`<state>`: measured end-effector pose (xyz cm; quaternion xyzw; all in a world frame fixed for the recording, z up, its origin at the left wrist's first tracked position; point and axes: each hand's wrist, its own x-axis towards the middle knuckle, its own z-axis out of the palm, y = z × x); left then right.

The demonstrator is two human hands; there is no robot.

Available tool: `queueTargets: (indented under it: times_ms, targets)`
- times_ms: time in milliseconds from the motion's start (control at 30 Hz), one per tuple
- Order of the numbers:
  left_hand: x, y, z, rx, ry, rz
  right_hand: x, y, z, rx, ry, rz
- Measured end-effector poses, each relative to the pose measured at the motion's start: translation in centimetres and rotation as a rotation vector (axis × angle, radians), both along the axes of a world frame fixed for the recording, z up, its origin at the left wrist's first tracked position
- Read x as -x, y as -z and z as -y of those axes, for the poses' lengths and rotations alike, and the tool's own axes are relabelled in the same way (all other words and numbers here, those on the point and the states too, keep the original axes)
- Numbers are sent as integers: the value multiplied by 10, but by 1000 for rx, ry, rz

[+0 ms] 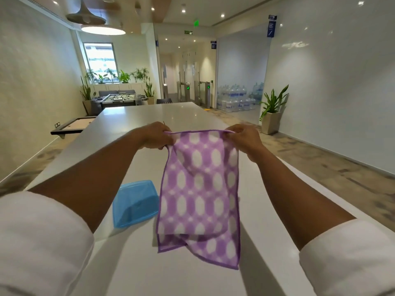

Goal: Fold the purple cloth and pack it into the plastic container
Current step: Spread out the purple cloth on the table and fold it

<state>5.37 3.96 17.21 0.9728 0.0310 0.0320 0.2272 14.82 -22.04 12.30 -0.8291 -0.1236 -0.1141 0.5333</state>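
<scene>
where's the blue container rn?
In the head view, the blue plastic container sits on the white table, lower centre-left, between the person's forearms. It is just left of the hanging purple cloth, whose edge overlaps its right side.

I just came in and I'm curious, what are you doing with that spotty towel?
A person holds the purple cloth up over the white table, the left hand and right hand each pinching a top corner. It hangs down, looking already doubled over once. The blue plastic container sits on the table to the left, nothing packed yet.
</scene>
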Motion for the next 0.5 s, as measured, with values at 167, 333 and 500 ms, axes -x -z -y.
queueTargets:
  times_ms: [167,333,500]
  targets:
    - [-17,31,1,-39,-227,410,-19,19,-12,-66,224,106]
    - [-34,49,5,179,-309,617,-24,30,-23,-309,189,164]
    - [-37,83,0,329,-294,458,-19,62,-22,-198,180,71]
